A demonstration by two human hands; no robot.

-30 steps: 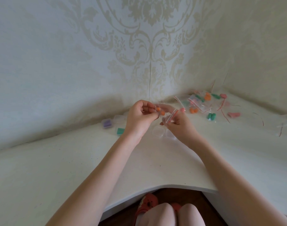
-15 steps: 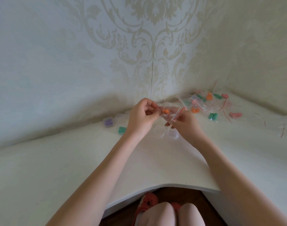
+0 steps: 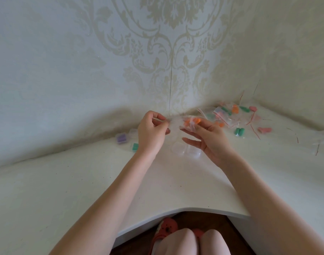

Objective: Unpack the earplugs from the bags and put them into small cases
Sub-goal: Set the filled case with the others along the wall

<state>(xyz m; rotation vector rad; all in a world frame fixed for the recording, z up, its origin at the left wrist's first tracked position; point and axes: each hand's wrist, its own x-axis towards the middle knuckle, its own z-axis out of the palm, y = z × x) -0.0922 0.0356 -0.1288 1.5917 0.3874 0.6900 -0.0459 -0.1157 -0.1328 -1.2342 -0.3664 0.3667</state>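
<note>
White desk [image 3: 84,190] | bag [image 3: 175,124] pinched by left fingers [image 3: 162,124] | orange earplugs [image 3: 191,122] at right fingers [image 3: 198,128]

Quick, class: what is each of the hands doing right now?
Left hand: pinches one end of the clear bag.
Right hand: pinches the bag's other end, by the orange earplugs.

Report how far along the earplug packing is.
Done, it seems: a small case with purple earplugs by the wall; a green pair lies beside it. In hand: the left hand pinches one end of a clear bag while the right hand holds its orange earplugs, above an open empty case. Left: the bagged earplug pile at right.
</note>
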